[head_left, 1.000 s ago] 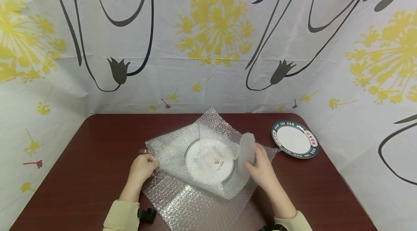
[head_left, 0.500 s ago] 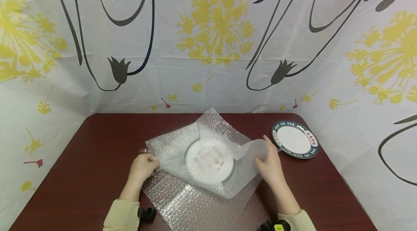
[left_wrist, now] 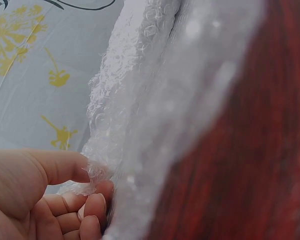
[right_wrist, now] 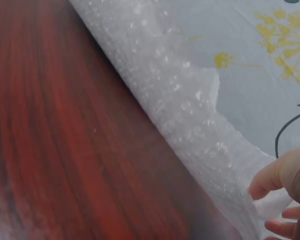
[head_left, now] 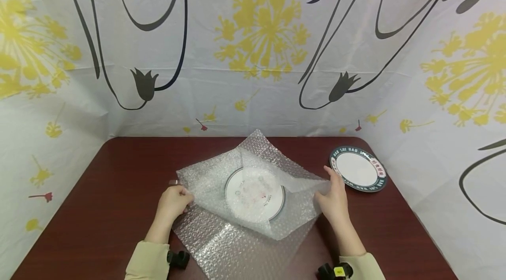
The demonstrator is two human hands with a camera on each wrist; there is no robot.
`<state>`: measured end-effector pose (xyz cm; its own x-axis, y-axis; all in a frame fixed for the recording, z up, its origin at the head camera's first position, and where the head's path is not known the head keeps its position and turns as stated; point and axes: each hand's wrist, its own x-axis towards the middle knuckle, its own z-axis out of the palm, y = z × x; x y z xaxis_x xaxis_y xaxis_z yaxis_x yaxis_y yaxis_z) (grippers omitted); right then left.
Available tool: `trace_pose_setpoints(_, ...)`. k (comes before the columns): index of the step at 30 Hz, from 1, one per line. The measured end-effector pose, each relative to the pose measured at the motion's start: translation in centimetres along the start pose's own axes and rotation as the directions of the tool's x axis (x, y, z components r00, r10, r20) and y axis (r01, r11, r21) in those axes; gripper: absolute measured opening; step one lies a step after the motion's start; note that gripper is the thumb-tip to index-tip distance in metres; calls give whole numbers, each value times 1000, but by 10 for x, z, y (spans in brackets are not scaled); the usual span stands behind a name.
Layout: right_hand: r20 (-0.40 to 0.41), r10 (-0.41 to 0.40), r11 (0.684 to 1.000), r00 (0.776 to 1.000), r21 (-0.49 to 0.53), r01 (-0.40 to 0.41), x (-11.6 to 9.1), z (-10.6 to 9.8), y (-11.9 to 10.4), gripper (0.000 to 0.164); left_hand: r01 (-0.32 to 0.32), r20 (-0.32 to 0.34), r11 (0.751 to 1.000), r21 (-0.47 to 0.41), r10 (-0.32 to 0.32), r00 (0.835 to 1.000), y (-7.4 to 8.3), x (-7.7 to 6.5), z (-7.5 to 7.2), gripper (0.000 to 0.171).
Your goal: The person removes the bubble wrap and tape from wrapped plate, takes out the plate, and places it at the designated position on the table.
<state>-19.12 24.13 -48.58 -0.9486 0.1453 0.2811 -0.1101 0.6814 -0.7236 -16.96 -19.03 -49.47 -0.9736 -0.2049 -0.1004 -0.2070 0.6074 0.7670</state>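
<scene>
A round white plate [head_left: 253, 196] with a dark rim line and printed marks lies under a sheet of clear bubble wrap [head_left: 209, 179] on the table. My left hand [head_left: 174, 201] pinches the wrap's left edge. In the left wrist view, the fingers of that hand [left_wrist: 55, 200] curl under the edge, with the thumb above. At the wrap's right corner is my right hand [head_left: 334, 199], its thumb and forefinger spread apart with the corner between them. The right wrist view shows its thumb [right_wrist: 267, 182] right at the wrap edge.
A second plate [head_left: 357, 169] with a dark green lettered rim lies at the back right, just beyond my right hand. More bubble wrap [head_left: 225, 245] spreads toward the front of the dark red table [head_left: 130, 170]. A patterned cloth [head_left: 197, 109] hangs behind.
My right hand has moved right, drawing the wrap's raised right flap outward and down until it lies flatter. The left hand and the plates have stayed in place.
</scene>
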Motion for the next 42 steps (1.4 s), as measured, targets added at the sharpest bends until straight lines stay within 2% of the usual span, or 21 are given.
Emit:
trace_pose_setpoints(4,-23,7,998,1000,-65,-9,-2,0,3,57,0,0,1000,-4,0,1000,1,-1,-1,11)
trace_pose_setpoints(9,-48,-46,989,998,-146,39,-4,1,7,33,-3,-3,1000,-8,3,1000,2,-1,-1,11)
trace_pose_setpoints(16,-81,-132,957,988,-272,106,-7,5,10,28,-1,0,1000,-8,1,1000,1,-2,-1,11)
trace_pose_setpoints(22,-101,-218,925,971,-339,172,-9,7,8,28,-6,-7,1000,-6,6,1000,1,-2,-1,10)
trace_pose_setpoints(27,-100,-243,897,965,-401,184,-10,6,7,27,-10,-11,1000,-10,10,1000,2,-2,-1,10)
trace_pose_setpoints(30,-78,-234,877,969,-447,176,-11,4,5,24,-9,-12,1000,-11,9,1000,2,-2,-1,10)
trace_pose_setpoints(33,-35,-198,875,980,-458,160,-13,2,0,23,-8,-11,1000,-11,8,1000,2,-2,-1,9)
trace_pose_setpoints(37,70,-108,890,992,-437,127,-13,-2,-8,17,-5,-9,1000,-8,5,1000,2,-2,-1,9)
trace_pose_setpoints(42,203,9,911,979,-405,75,-15,-3,-15,17,-6,-9,1000,-11,5,1000,1,-2,-1,8)
